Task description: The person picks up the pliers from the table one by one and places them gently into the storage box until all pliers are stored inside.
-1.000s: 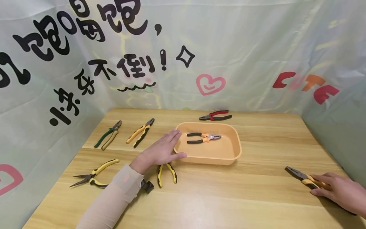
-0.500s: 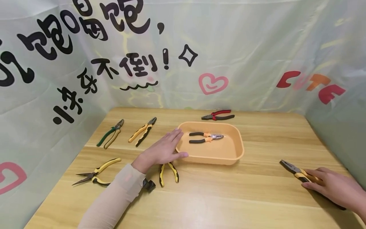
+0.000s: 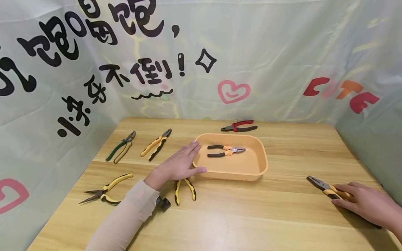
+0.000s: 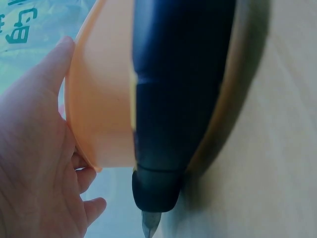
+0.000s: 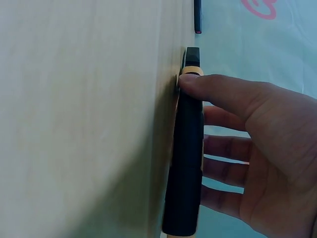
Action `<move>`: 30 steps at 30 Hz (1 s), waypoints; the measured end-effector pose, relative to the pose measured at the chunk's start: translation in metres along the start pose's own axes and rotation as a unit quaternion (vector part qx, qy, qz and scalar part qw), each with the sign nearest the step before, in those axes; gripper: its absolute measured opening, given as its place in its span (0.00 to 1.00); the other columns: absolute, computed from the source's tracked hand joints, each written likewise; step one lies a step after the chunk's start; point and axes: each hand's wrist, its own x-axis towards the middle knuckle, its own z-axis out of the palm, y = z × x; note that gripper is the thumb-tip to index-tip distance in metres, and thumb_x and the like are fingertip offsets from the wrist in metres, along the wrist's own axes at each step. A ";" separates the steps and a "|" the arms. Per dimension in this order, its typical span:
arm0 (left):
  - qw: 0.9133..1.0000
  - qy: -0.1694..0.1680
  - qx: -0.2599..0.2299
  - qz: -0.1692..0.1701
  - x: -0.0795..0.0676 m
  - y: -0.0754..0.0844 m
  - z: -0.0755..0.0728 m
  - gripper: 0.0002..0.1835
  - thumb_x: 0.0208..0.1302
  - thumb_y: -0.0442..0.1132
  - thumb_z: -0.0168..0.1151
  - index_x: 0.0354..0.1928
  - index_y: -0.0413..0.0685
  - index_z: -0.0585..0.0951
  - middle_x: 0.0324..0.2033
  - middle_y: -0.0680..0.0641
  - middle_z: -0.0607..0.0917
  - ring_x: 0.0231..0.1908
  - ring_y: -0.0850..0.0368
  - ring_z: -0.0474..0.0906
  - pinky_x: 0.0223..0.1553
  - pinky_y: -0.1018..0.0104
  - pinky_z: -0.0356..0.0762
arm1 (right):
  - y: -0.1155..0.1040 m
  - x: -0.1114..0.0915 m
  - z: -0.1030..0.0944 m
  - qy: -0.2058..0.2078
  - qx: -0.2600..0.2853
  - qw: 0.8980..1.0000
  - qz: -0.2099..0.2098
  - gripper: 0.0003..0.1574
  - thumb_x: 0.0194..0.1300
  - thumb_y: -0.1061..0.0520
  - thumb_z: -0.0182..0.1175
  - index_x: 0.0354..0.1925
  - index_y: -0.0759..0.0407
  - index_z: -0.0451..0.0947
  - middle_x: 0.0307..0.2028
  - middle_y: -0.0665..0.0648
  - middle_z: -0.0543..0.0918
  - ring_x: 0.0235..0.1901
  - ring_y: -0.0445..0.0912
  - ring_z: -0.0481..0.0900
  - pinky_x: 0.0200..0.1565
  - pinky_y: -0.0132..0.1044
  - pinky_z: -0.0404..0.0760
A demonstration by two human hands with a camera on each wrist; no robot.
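Observation:
My left hand (image 3: 178, 164) lies at the left end of an orange plastic basin (image 3: 235, 175), fingers extended at its rim and thumb along the front corner. Inside the basin lie combination pliers (image 3: 226, 150) with black and orange handles. Below that hand, yellow-and-black pliers (image 3: 185, 191) lie with their handles spread and their head hidden; a dark handle (image 4: 181, 99) fills the middle of the left wrist view. At the right of the table, my right hand (image 3: 365, 202) grips yellow-and-black combination pliers (image 3: 326, 188), thumb on the black handle (image 5: 185, 158), metal nose toward the basin.
At the back left lie green-handled pliers (image 3: 122, 148) and yellow-and-black pliers (image 3: 156, 144). Long-nose pliers (image 3: 105, 190) lie open beside my left sleeve (image 3: 125, 219). Red-and-black pliers (image 3: 240, 126) are behind the basin. Printed cloth (image 3: 276, 69) encloses the table (image 3: 267, 216).
The right hand and its pliers have moved slightly left and away from me since the first frame, then stayed almost still. The left hand keeps its place at the basin.

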 end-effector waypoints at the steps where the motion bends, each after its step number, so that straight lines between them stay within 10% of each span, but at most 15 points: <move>1: 1.000 0.000 0.000 0.000 0.000 0.000 0.000 0.56 0.62 0.79 0.28 0.77 0.41 0.44 0.77 0.42 0.43 0.75 0.55 0.31 0.73 0.58 0.38 | 0.000 0.000 0.000 0.000 0.000 1.000 0.000 0.40 0.57 0.35 0.68 0.48 0.70 0.81 0.34 0.58 0.80 0.30 0.53 0.80 0.29 0.53 0.77; 30: 1.000 0.004 -0.005 0.000 -0.001 0.000 -0.001 0.56 0.62 0.79 0.29 0.77 0.41 0.45 0.77 0.43 0.43 0.75 0.54 0.32 0.73 0.57 0.38 | -0.016 0.013 -0.008 -0.008 0.010 1.000 -0.012 0.35 0.57 0.40 0.69 0.48 0.69 0.81 0.35 0.57 0.80 0.33 0.52 0.79 0.33 0.54 0.77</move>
